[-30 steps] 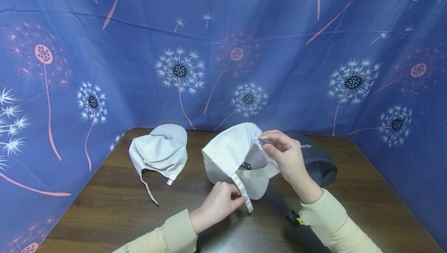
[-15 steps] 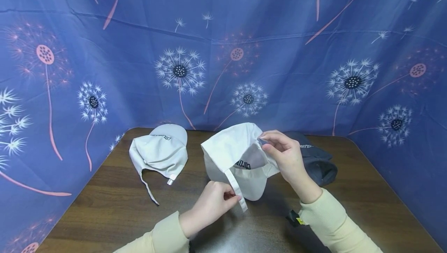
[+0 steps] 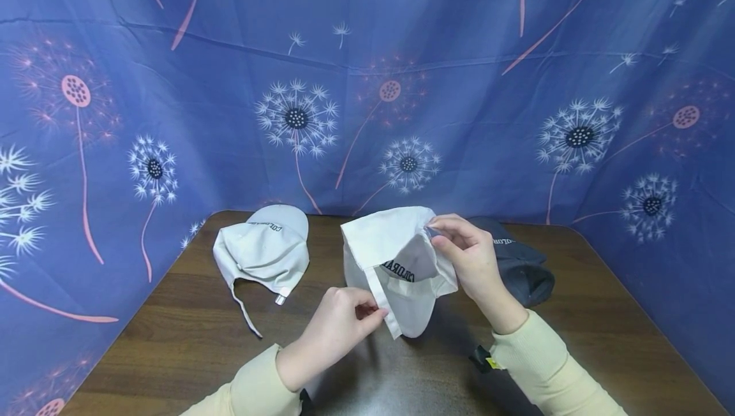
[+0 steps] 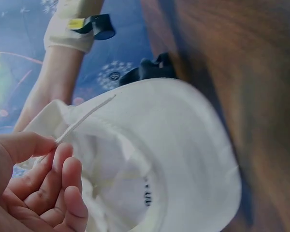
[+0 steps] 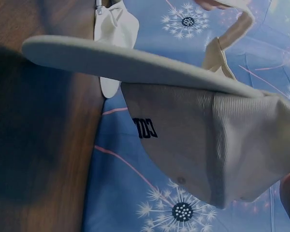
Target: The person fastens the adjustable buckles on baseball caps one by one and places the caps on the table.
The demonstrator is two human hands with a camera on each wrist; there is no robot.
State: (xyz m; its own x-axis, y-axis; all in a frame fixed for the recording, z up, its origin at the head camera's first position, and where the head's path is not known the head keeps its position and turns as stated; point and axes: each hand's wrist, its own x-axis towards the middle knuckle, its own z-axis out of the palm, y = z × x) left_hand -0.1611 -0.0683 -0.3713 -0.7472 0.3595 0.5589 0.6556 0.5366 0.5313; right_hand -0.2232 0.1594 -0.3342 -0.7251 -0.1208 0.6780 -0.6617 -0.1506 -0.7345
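Note:
Held up over the table in the head view is a white baseball cap (image 3: 379, 234), its inside facing me and its brim hanging down. My left hand (image 3: 339, 320) pinches the cap's loose back strap (image 3: 380, 295) between thumb and fingers, near the free end. In the left wrist view the strap's thin end sticks out past the thumb, beside the brim (image 4: 198, 154). At the opposite side of the back opening, my right hand (image 3: 473, 263) pinches the cap's edge, with a small grey piece showing at the fingertips. Dark lettering shows inside the crown.
Another white cap (image 3: 264, 244) lies at the left of the wooden table (image 3: 172, 352), strap undone. A dark cap (image 3: 522, 269) sits at the right, partly behind my right hand. A blue dandelion-patterned cloth (image 3: 356, 33) hangs behind the table.
My left hand has shifted left and slightly up with the strap. The cap has turned a little, so more lettering inside it shows. My right hand has stayed nearly still.

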